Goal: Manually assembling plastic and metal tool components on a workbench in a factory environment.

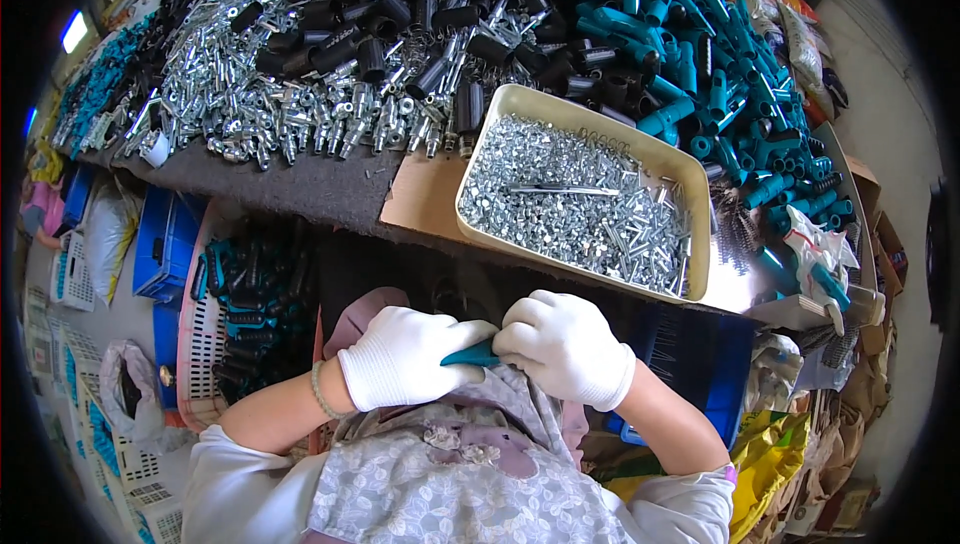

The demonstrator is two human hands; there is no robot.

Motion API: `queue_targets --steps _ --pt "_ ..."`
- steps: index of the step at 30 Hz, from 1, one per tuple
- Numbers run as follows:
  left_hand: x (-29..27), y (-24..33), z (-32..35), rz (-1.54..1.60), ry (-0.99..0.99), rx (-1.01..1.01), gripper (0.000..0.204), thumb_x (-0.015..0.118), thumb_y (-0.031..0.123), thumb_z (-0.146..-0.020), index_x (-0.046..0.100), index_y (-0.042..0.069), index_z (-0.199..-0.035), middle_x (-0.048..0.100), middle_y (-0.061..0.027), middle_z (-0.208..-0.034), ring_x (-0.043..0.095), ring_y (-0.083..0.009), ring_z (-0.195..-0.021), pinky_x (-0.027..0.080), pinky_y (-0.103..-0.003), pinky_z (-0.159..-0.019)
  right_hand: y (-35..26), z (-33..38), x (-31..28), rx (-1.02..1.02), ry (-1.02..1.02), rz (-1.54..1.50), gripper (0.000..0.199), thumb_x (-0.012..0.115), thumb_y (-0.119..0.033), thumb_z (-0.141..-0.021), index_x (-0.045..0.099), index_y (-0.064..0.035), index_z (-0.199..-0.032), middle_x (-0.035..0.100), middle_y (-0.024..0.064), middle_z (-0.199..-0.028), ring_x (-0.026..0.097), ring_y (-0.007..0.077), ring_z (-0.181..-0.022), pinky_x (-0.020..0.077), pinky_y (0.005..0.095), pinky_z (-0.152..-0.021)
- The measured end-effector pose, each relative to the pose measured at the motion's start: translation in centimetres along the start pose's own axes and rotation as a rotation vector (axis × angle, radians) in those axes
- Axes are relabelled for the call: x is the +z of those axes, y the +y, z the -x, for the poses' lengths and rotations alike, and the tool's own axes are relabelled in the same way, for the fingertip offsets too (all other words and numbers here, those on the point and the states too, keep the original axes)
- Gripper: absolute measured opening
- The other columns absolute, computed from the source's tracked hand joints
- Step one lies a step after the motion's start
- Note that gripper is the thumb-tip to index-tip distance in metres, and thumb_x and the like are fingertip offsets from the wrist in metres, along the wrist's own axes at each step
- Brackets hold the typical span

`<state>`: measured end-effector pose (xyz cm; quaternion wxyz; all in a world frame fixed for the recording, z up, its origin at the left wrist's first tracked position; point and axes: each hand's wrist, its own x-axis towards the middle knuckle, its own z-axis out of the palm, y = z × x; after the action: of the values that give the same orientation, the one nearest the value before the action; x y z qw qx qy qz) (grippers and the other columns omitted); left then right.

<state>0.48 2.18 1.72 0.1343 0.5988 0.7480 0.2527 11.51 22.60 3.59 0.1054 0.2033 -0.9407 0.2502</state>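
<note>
Both hands wear white knitted gloves and meet in front of my body, just below the table's front edge. Closed round a teal plastic tube-like part (470,355) is my left hand (402,356). My right hand (562,348) grips the same part at its right end, with the fingers bent over it. Most of the part is covered by the gloves, so its full shape does not show. Beyond the hands, a cream tray (702,264) of small shiny metal pieces rests at the table edge, with silver tweezers (565,190) lying on top of them.
Heaps of silver metal fittings (225,69), black sleeves (368,59) and teal plastic parts (690,64) cover the table (240,182). A pink basket (203,379) of teal-and-black assemblies stands below at left. Blue crates (165,244) and a yellow bag (775,464) are on either side.
</note>
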Motion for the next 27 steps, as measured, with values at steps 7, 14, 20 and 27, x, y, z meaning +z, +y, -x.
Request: queue_targets --steps 7,14,20,27 --pt "-0.1 0.6 -0.2 -0.007 -0.082 -0.03 0.036 0.068 0.038 -0.087 0.065 0.014 -0.114 0.068 -0.0111 -0.073 0.07 -0.0302 -0.066 0.055 -0.042 -0.058 -4.1 -0.9 -0.1 0.191 -0.308 0.419 0.014 0.066 -0.015 -0.073 0.066 -0.0026 -0.079 0.061 0.0135 -0.077 0.064 0.0297 -0.069 0.0534 0.0375 -0.064" --pt "-0.7 1.1 0.7 -0.001 -0.01 0.067 0.044 0.077 0.035 -0.079 0.068 0.014 -0.116 0.065 -0.0074 -0.074 0.067 -0.0274 -0.064 0.053 -0.037 -0.056 2.0 -2.0 -2.0 0.562 -0.794 -0.429 0.059 0.079 -0.045 -0.077 0.069 -0.0008 -0.114 0.071 0.0213 -0.101 0.069 0.0314 -0.096 0.0543 0.0383 -0.084" --pt "-1.1 0.9 1.0 -0.014 0.036 0.137 0.036 0.069 0.034 -0.087 0.065 0.013 -0.116 0.064 -0.0058 -0.076 0.067 -0.0238 -0.062 0.053 -0.036 -0.054 0.3 -0.5 0.1 0.569 -0.542 -0.519 0.053 0.08 -0.037 -0.081 0.068 0.004 -0.112 0.07 0.0225 -0.089 0.07 0.0326 -0.082 0.0538 0.0384 -0.076" --pt "-1.2 0.2 0.6 -0.009 0.224 0.13 0.039 0.076 0.018 -0.075 0.067 0.008 -0.111 0.065 -0.0089 -0.091 0.066 -0.0268 -0.081 0.054 -0.036 -0.068 -0.8 -1.7 -1.3 0.382 0.104 0.024 0.036 0.065 -0.04 -0.091 0.069 -0.0044 -0.087 0.067 0.0182 -0.077 0.068 0.0362 -0.076 0.0535 0.0458 -0.068"
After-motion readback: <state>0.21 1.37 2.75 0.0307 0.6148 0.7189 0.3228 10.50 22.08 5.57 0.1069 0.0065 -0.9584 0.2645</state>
